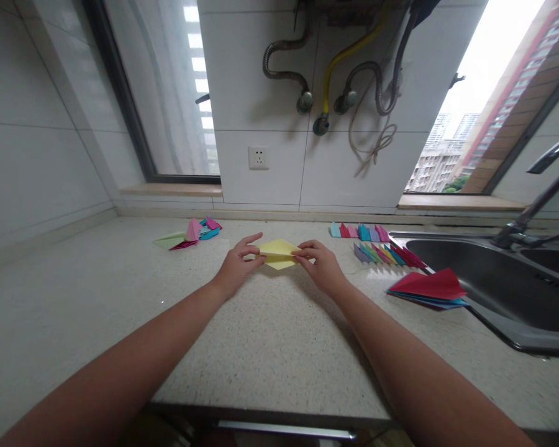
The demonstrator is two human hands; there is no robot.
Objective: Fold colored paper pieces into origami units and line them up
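Observation:
A yellow sheet of origami paper (279, 248), partly folded into a diamond with a raised ridge across its middle, is held just over the speckled countertop (279, 347). My left hand (242, 259) pinches its left corner between thumb and fingers, the index finger stretched out above. At the opposite corner my right hand (319, 261) grips the paper between thumb and fingertips. Both hands keep the paper roughly level, with its long axis running left to right. The fingertips hide the two outer corners.
Folded paper pieces (193, 233) lie in a pile at the back left. Rows of small coloured paper folds (384, 251) stand at the right, behind a stack of red and blue paper (428, 288). A steel sink (489, 273) with a faucet (517, 230) borders them.

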